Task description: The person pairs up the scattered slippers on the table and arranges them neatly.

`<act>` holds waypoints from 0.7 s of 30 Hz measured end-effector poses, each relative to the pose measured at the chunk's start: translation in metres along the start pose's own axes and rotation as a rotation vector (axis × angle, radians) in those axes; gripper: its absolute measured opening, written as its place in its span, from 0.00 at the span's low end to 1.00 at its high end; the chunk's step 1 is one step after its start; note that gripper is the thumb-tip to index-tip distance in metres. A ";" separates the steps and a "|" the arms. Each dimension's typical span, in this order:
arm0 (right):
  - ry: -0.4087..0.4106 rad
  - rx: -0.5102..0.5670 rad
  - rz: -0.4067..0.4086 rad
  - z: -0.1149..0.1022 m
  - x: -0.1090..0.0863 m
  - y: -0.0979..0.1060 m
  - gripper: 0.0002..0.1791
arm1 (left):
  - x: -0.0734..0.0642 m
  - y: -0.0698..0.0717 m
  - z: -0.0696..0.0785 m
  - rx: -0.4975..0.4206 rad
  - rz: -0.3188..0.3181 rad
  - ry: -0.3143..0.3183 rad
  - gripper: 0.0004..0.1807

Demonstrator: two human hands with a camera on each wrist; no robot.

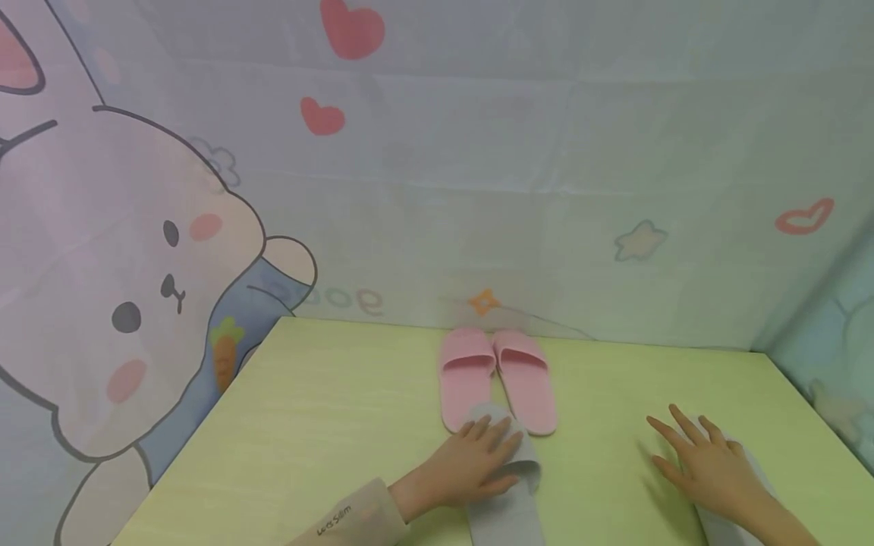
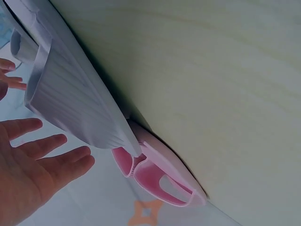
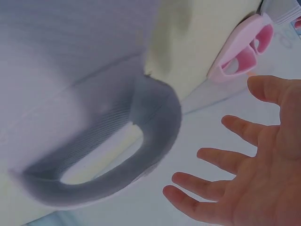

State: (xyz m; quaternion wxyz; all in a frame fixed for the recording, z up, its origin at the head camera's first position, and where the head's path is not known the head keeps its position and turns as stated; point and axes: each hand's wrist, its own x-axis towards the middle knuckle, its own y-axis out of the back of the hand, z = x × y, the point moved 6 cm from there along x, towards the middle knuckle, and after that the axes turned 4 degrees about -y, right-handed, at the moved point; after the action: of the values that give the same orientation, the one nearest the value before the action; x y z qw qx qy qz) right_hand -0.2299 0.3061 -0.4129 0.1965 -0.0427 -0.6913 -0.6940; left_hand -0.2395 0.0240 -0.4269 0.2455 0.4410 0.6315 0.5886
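Note:
A light grey slipper [image 1: 505, 522] lies on the table just in front of the pink pair, its toe overlapping the left pink slipper [image 1: 466, 383] in the head view. Over its strap hovers my left hand [image 1: 474, 464], fingers spread; the left wrist view shows a gap between the fingertips and the grey strap [image 2: 77, 103]. Farther right, a second grey slipper [image 1: 720, 527] is partly covered by my right hand [image 1: 717, 469]. Those fingers are spread as well, and in the right wrist view they stand off from the slipper's open strap [image 3: 162, 110]. Neither hand holds anything.
The right pink slipper [image 1: 536, 394] stands beside its mate at the table's back edge. Behind the yellow-green table [image 1: 341, 409] hangs a cloth backdrop [image 1: 464, 189] with a printed rabbit and hearts. Another printed cloth [image 1: 843, 364] borders the right side.

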 end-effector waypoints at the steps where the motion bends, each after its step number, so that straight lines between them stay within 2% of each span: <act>1: -0.002 -0.004 0.003 0.003 -0.002 -0.001 0.29 | 0.000 0.000 0.000 -0.007 -0.003 0.002 0.31; 3: -0.012 -0.004 0.003 0.009 -0.006 -0.002 0.29 | -0.001 -0.002 0.000 -0.028 -0.017 0.008 0.30; 7: -0.065 0.026 -0.054 0.021 -0.012 -0.005 0.29 | -0.002 -0.005 -0.001 -0.078 -0.046 0.027 0.29; 15: -0.116 0.048 -0.132 0.040 -0.020 -0.007 0.30 | -0.003 -0.009 -0.003 -0.085 -0.059 0.050 0.28; 21: -0.174 0.044 -0.221 0.051 -0.023 -0.019 0.28 | -0.003 -0.012 -0.008 -0.123 -0.062 0.073 0.26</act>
State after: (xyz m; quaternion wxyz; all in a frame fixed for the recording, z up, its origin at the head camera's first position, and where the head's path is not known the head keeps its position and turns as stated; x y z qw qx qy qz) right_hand -0.2262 0.3605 -0.4360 0.0593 -0.0218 -0.7213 -0.6897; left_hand -0.2479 0.0181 -0.4375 0.2672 0.3835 0.6162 0.6340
